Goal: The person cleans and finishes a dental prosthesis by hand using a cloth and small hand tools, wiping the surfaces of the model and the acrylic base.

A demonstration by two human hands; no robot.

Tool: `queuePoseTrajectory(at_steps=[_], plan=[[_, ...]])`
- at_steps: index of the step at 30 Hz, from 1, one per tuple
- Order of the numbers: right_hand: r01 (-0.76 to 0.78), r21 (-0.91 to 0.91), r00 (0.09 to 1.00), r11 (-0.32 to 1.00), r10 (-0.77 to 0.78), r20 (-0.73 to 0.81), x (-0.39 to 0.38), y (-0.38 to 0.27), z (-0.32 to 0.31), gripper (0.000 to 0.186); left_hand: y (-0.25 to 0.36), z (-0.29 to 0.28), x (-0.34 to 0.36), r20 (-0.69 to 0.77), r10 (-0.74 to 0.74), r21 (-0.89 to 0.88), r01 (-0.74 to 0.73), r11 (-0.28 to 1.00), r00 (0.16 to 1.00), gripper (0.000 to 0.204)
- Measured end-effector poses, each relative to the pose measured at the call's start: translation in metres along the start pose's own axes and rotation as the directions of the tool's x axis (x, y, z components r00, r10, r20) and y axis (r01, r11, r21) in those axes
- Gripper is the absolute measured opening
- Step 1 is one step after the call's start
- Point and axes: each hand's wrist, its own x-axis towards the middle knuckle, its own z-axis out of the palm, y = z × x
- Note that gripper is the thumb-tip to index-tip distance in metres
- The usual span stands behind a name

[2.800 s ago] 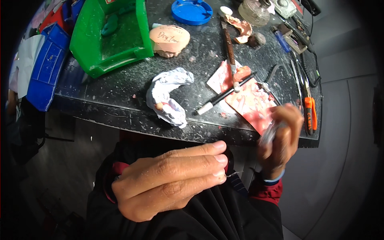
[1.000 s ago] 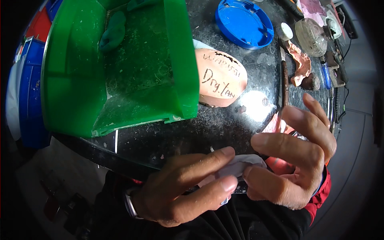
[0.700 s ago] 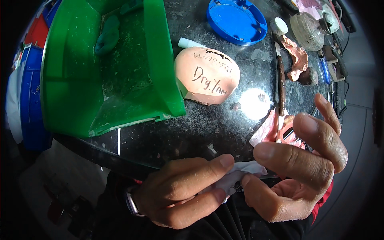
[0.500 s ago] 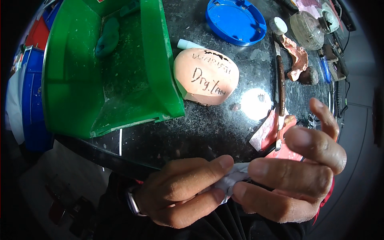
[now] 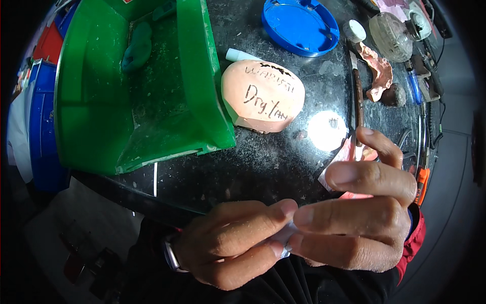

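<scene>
Shows bright over the table point(image 5: 268, 164), dim on the floor point(image 5: 109, 205) at lower left. Flares to a round white glare right of the pale block point(image 5: 264, 99). Darkens inside the green bin point(image 5: 195, 76). Curves and blackens toward the rim. Looks sharp mid-frame.

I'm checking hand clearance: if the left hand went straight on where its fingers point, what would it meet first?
Most likely the right hand, facing it across the small, pale whitish piece the left hand pinches; depth is unclear.
</scene>
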Motion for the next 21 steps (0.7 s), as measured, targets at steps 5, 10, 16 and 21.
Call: queuePoseTrajectory(at_steps=[5,10,16,21], plan=[[-0.004,0.038,1.0,0.999,0.005,-0.009,-0.002,0.001,0.007,0.018,0.0,0.002,-0.001,-0.007,0.016,0.018,-0.016,1.0,1.0,0.035],[0.049,0.074,0.998,0.996,-0.046,-0.04,-0.003,0.011,0.007,0.019,-0.002,0.003,0.0,-0.025,0.03,0.059,-0.028,0.998,0.999,0.036],[0.013,0.086,1.0,0.996,-0.015,0.016,-0.002,0.002,0.006,0.017,-0.001,0.003,0.002,-0.029,0.037,0.072,-0.035,0.997,0.999,0.035],[0.083,0.061,0.994,0.995,-0.087,0.064,-0.004,0.01,-0.001,0.017,-0.002,0.004,0.005,-0.035,0.052,0.055,-0.05,0.997,0.998,0.035]])
